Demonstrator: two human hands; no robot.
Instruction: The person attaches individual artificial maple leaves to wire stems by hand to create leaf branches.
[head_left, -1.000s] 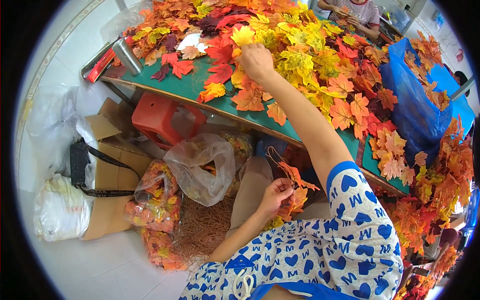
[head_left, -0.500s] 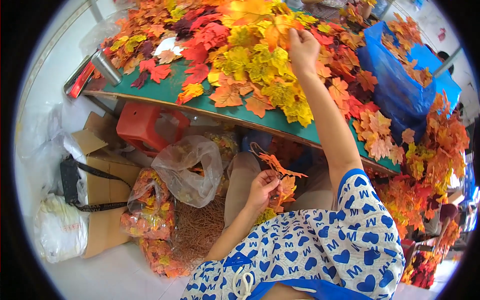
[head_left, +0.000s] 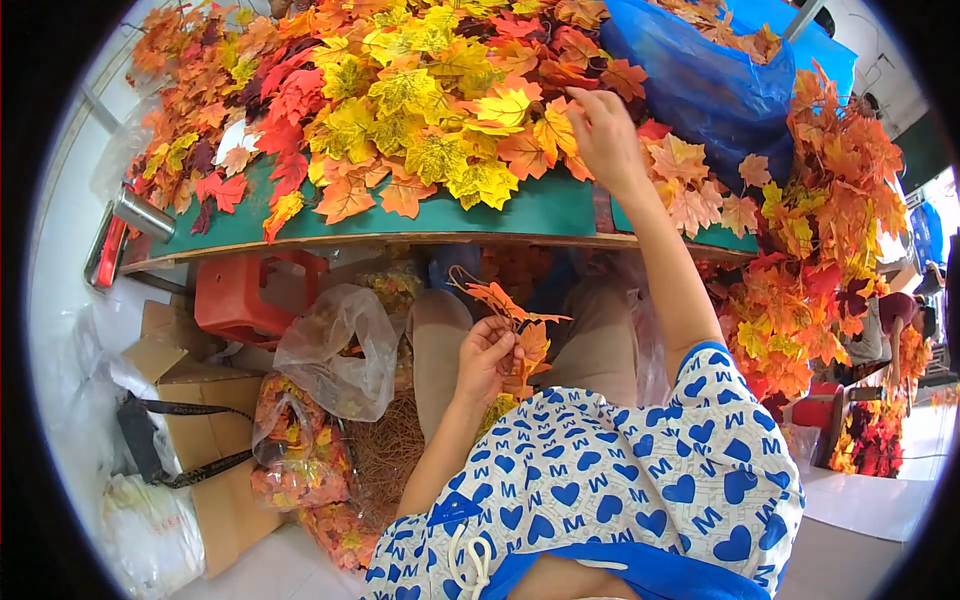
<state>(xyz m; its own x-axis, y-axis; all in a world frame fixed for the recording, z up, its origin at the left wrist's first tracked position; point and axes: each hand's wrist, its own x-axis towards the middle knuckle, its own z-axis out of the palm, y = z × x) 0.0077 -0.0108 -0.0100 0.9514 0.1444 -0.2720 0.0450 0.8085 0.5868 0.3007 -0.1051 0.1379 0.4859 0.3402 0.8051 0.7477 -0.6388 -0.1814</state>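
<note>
Artificial maple-leaf sprig (head_left: pixel 510 315): orange, partly built; we pinch it in our left hand (head_left: pixel 487 358) over the lap. Right hand (head_left: pixel 605 135) plucks an orange leaf (head_left: pixel 556 135) from the table (head_left: pixel 540 210); a large pile remains.

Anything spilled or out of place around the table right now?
Leaves from the pile hang over the green table's front edge, and more lie loose on the floor by the cardboard box. Nothing looks damaged.
</note>
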